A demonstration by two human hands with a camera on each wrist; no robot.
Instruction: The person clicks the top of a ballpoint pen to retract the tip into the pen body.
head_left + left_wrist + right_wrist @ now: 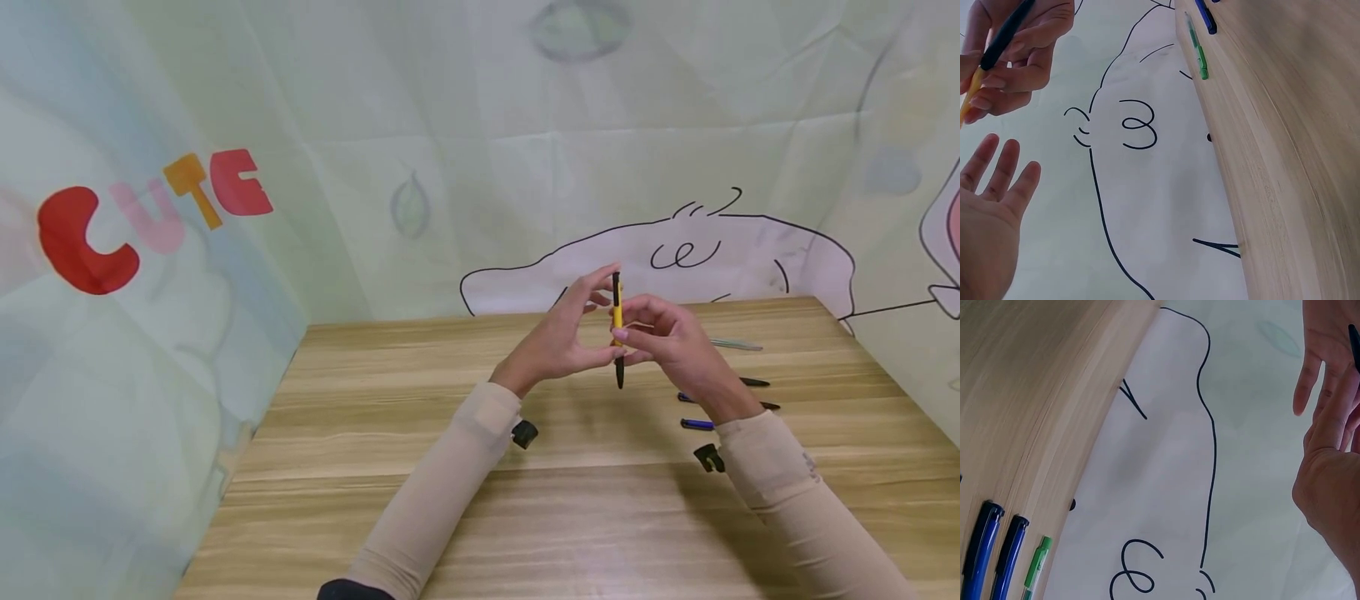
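Beige sleeves point(438, 492): here they are, closest to us, running up from the bottom of the frame, lower centre and lower right, both aimed at one spot.
Yellow-and-black pen point(618, 315): there it is, right of centre in the frame, nearly upright, raised over the wooden table point(360, 417) with a black tip at the bottom.
Right hand point(678, 350): this one has the pen, thumb and fingers pinching the yellow barrel about its middle.
Left hand point(555, 329): index up by the pen's top, thumb lower down; whether they touch it, I can't tell. At the lower left of the left wrist view, the other fingers are spread, apart from the pen.
Barrel grip: I'd let the right pinch bear the weight, firm but light, and line the left index and thumb up with the pen's length.
Pen top: the risk, as I judge it, is a sideways nudge that twists the slim barrel in the pinch; better a steady right wrist.
Two blue pens point(1010, 556) and green pen point(1038, 562): lower left of the right wrist view, lying on the table; best to keep the right sleeve from brushing them.
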